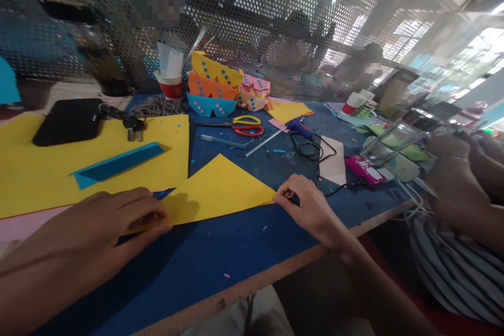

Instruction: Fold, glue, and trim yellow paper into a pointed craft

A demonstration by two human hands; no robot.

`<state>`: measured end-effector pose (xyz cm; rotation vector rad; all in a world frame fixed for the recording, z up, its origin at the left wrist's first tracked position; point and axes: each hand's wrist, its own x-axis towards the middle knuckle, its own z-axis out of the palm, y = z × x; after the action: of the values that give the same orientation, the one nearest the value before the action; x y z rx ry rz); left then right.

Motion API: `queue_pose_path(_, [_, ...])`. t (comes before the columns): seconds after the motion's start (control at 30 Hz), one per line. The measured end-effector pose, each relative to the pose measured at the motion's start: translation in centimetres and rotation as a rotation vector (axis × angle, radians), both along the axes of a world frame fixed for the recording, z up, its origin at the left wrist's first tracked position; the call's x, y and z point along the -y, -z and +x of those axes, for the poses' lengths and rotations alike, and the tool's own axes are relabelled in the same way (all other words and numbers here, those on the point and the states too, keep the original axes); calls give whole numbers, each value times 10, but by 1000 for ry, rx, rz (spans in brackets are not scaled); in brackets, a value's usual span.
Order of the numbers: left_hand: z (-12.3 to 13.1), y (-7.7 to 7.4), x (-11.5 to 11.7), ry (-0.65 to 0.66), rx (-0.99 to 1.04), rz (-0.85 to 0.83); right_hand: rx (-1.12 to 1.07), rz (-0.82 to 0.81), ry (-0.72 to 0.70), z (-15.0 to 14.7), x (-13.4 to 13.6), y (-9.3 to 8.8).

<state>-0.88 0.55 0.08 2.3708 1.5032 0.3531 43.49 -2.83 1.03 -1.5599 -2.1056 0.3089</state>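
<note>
A sheet of yellow paper [220,189], folded into a triangle, lies in front of me on the blue tabletop [236,262], its point facing away. My left hand [129,215] pinches the left corner between thumb and fingers. At the opposite corner, my right hand [303,199] grips the paper with thumb and forefinger. Just beyond the left hand, a folded blue paper strip [118,164] rests on a large yellow sheet [173,142]. Scissors [246,127] with red and yellow handles and a craft knife [222,141] lie past the triangle.
A black phone [69,122] and keys [134,127] sit at left. Folded paper crowns [214,84] stand behind, beside a red-and-white cup [169,84]. A blue glue gun [301,128] with its cord and a pink power strip [366,170] lie at right, near another person's arm [457,178].
</note>
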Motion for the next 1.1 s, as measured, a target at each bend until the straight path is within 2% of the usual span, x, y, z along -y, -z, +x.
queue_pose_path(0.1, [16, -4, 1, 69, 37, 83, -3, 0, -8, 0, -1, 0])
queue_pose_path(0.23, [45, -11, 0, 224, 166, 136, -4, -5, -9, 0, -1, -1])
queue_pose_path(0.37, [67, -5, -4, 330, 253, 173, 1, -18, -9, -1, -1, -3])
queue_pose_path(0.53, [73, 7, -5, 347, 255, 233, -20, 0, -22, -1, -1, -2])
queue_pose_path(0.67, [71, 7, -2, 366, 259, 297, -18, 33, -23, -2, 1, -4])
queue_pose_path(0.77, [69, 4, 0, 414, 239, 283, 14, 97, -33, -10, 8, -13])
queue_pose_path(0.93, [71, 2, 1, 405, 257, 266, 57, 120, -261, -42, 17, -28])
queue_pose_path(1.03, [75, 3, 2, 384, 293, 295, 113, 85, -368, -59, 11, -28])
queue_pose_path(1.1, [77, 3, 2, 357, 313, 317, 143, 58, -385, -66, 5, -25])
